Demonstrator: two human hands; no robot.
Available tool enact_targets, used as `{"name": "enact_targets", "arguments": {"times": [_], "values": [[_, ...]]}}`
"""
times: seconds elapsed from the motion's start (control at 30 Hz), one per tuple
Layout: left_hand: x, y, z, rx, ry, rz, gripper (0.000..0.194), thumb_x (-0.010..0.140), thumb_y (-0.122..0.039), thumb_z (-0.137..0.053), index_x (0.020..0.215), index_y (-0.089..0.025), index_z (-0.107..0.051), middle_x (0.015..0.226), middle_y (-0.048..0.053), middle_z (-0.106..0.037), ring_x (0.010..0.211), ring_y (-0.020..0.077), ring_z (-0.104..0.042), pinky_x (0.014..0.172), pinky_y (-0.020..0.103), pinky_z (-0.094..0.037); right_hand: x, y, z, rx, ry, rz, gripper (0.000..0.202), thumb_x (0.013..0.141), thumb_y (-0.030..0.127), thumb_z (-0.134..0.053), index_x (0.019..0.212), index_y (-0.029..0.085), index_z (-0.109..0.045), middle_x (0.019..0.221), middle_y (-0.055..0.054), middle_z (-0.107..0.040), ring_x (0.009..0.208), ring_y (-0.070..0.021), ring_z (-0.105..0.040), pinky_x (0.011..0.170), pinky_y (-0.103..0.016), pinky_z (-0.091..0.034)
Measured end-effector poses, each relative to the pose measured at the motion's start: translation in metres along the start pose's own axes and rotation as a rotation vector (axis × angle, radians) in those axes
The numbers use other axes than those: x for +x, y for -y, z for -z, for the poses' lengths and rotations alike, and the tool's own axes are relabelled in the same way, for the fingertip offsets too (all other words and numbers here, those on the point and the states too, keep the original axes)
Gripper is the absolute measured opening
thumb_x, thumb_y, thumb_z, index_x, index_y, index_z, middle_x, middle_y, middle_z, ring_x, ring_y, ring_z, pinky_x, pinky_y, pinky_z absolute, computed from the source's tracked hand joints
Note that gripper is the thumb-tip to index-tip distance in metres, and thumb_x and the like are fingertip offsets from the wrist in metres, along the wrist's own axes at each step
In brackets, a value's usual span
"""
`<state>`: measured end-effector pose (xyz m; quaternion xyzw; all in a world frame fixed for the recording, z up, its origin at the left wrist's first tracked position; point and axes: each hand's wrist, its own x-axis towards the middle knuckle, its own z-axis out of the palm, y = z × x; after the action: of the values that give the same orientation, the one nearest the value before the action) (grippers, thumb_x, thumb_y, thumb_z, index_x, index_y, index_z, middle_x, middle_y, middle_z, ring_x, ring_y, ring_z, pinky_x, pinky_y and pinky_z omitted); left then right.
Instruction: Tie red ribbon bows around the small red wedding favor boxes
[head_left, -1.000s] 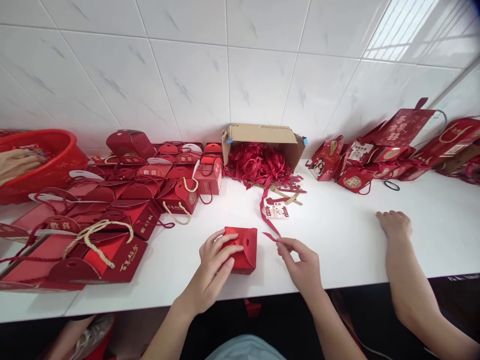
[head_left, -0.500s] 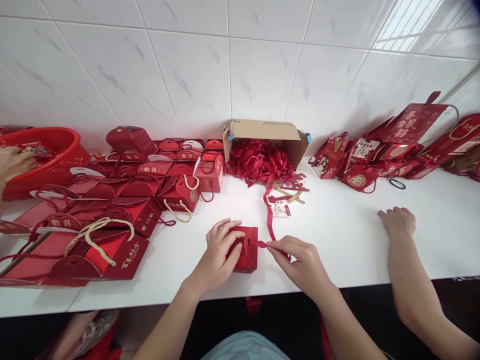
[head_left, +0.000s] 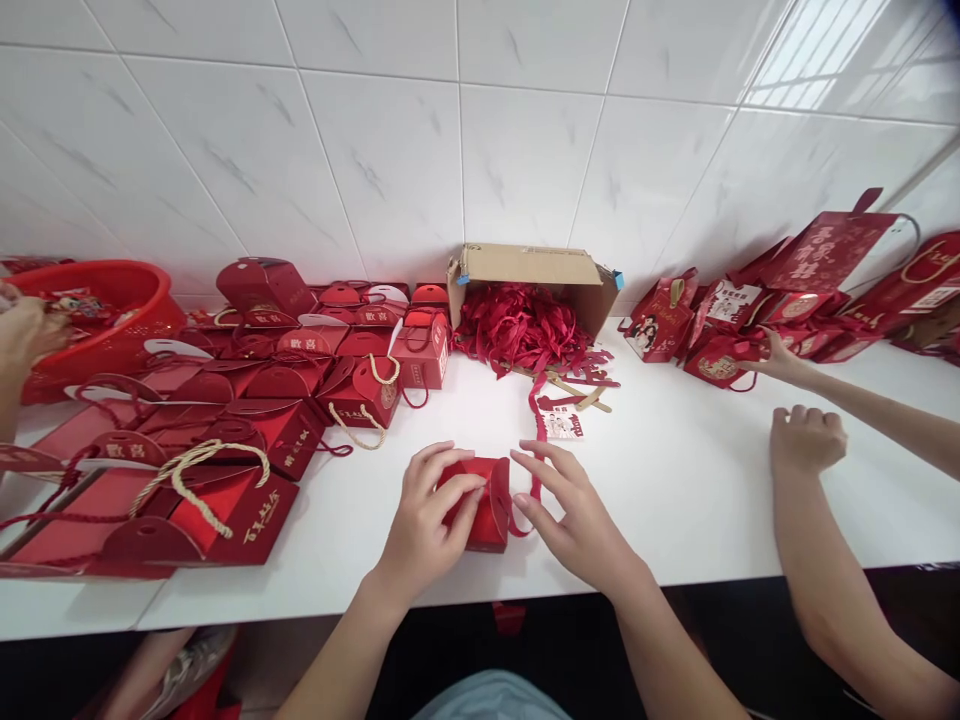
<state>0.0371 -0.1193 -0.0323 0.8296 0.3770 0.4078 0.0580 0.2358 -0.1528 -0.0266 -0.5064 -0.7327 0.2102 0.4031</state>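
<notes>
A small red gift box [head_left: 495,510] with its top flaps raised stands on the white table in front of me. My left hand [head_left: 435,510] reaches over the box from the left, thumb and forefinger pinched together just inside the right flap, at the end of a red ribbon [head_left: 519,528]. The ribbon loops out on the box's right side and runs back towards the ribbon pile. Beside that flap, my right hand [head_left: 570,510] has its fingers apart and holds nothing.
Red ribbons [head_left: 517,325] spill from a cardboard box [head_left: 525,262] by the wall. Flat sticks and a printed card [head_left: 560,420] lie before it. Rows of red boxes [head_left: 262,430] and a red basket [head_left: 142,300] stand left. Other people's hands [head_left: 808,440] are at both sides.
My right hand has let go of the ribbon end and opened. My left fingers have pinched together inside the flap. At the right, another person's hand has come to a red box.
</notes>
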Motion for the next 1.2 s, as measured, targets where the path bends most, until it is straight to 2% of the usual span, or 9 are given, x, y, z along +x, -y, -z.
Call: {"name": "enact_targets", "arguments": {"times": [0.1,0.2,0.3,0.4,0.5,0.63,0.77,0.9,1.2], "values": [[0.003,-0.005,0.009,0.092,-0.182,-0.095,0.023,0.078,-0.007,-0.063,0.093,-0.024,-0.067,0.104,0.006,-0.064,0.115,0.0278,-0.049,0.096,0.047,-0.042,0.012,0.014,-0.01,0.103,0.079,0.017,0.03,0.095,0.028,-0.046,0.123,0.026,-0.057,0.132,-0.01,-0.051,0.124,-0.0236,-0.047,0.102,-0.045,-0.042],[0.004,-0.009,0.02,0.129,-0.257,-0.093,0.028,0.076,-0.008,-0.066,0.096,-0.028,-0.068,0.101,0.005,-0.065,0.113,0.0287,-0.05,0.095,0.047,-0.042,0.018,0.03,-0.012,0.257,0.06,0.054,0.018,0.094,0.023,-0.048,0.1,0.022,-0.065,0.11,-0.009,-0.064,0.102,-0.0201,-0.059,0.09,-0.038,-0.049],[-0.002,-0.007,0.026,0.086,-0.105,0.041,0.04,0.078,-0.018,-0.067,0.116,-0.026,-0.06,0.109,0.008,-0.064,0.11,0.0273,-0.055,0.095,0.045,-0.045,0.007,0.043,0.006,0.368,-0.063,0.091,0.017,0.093,0.018,-0.049,0.096,0.022,-0.066,0.084,-0.005,-0.067,0.079,-0.0176,-0.062,0.074,-0.034,-0.05],[-0.013,0.001,0.023,-0.017,0.131,0.183,0.04,0.082,-0.026,-0.064,0.121,-0.023,-0.056,0.111,0.008,-0.065,0.101,0.0229,-0.061,0.088,0.037,-0.051,-0.016,0.051,0.035,0.4,-0.32,0.236,0.02,0.092,0.016,-0.049,0.099,0.023,-0.066,0.077,-0.005,-0.065,0.075,-0.0201,-0.063,0.074,-0.04,-0.05],[-0.025,0.005,0.015,-0.181,0.079,0.345,0.026,0.085,-0.026,-0.059,0.111,-0.022,-0.06,0.104,0.006,-0.067,0.096,0.0193,-0.064,0.081,0.03,-0.055,-0.027,0.056,0.05,0.356,-0.479,0.387,0.016,0.091,0.018,-0.052,0.093,0.025,-0.067,0.07,-0.003,-0.062,0.071,-0.0204,-0.061,0.075,-0.041,-0.05],[-0.036,0.004,0.009,-0.4,-0.098,0.623,0.024,0.088,-0.032,-0.055,0.108,-0.02,-0.06,0.103,0.006,-0.068,0.091,0.0176,-0.066,0.072,0.025,-0.057,-0.009,0.056,0.028,0.137,-0.233,0.193,0.019,0.091,0.014,-0.048,0.1,0.022,-0.064,0.099,-0.01,-0.062,0.094,-0.0239,-0.059,0.08,-0.042,-0.05],[-0.041,0.0,0.009,-0.525,-0.109,0.732,0.03,0.089,-0.036,-0.054,0.113,-0.02,-0.058,0.11,0.007,-0.066,0.088,0.0168,-0.066,0.074,0.026,-0.056,0.018,0.044,-0.012,-0.135,0.054,0.118,0.018,0.091,0.014,-0.048,0.091,0.019,-0.065,0.114,-0.011,-0.057,0.107,-0.025,-0.053,0.091,-0.044,-0.047],[-0.043,-0.005,0.01,-0.588,-0.093,0.742,0.03,0.089,-0.036,-0.054,0.113,-0.019,-0.057,0.11,0.007,-0.065,0.086,0.0165,-0.065,0.073,0.025,-0.056,0.025,0.033,-0.033,-0.25,0.115,0.086,0.018,0.089,0.012,-0.049,0.087,0.018,-0.066,0.11,-0.012,-0.058,0.106,-0.0256,-0.053,0.09,-0.044,-0.048],[-0.045,-0.007,0.008,-0.613,-0.067,0.739,0.029,0.088,-0.034,-0.055,0.113,-0.02,-0.055,0.111,0.009,-0.064,0.09,0.019,-0.065,0.073,0.028,-0.056,0.027,0.038,-0.032,-0.29,0.184,0.04,0.022,0.088,0.009,-0.047,0.086,0.016,-0.068,0.105,-0.014,-0.059,0.102,-0.0271,-0.054,0.085,-0.045,-0.051]]}}
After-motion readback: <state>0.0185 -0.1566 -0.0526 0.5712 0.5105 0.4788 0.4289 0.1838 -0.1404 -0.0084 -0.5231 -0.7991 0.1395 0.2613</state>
